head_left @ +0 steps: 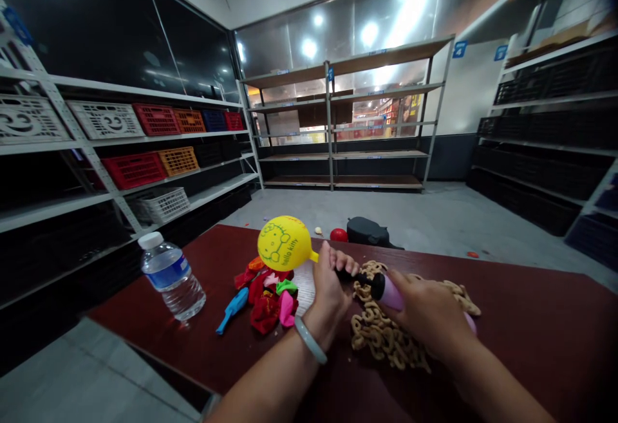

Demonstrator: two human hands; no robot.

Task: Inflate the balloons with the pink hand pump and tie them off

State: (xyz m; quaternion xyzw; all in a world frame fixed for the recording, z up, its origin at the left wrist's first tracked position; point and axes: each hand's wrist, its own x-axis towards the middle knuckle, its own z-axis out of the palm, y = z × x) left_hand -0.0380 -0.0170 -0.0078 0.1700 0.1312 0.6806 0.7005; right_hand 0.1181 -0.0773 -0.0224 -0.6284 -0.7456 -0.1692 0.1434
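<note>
A partly inflated yellow balloon (284, 243) with a cartoon print points up and left from my left hand (333, 281). The fingers of that hand are closed around the balloon's neck and the black nozzle of a hand pump. My right hand (427, 313) is wrapped round the pump's pinkish-purple body (390, 294), to the right of the nozzle. Left of my wrists lies a pile of uninflated balloons (265, 304) in red, pink, green and orange, with a blue balloon (232, 310) at its edge.
Beige twisted pieces (381, 339) lie heaped under and beside my right hand. A water bottle (172, 276) stands at the left of the dark red table (531, 320). Beyond the far edge are a red ball-like object (338, 235) and a dark bag (367, 232). Shelves with crates (138, 170) line the left.
</note>
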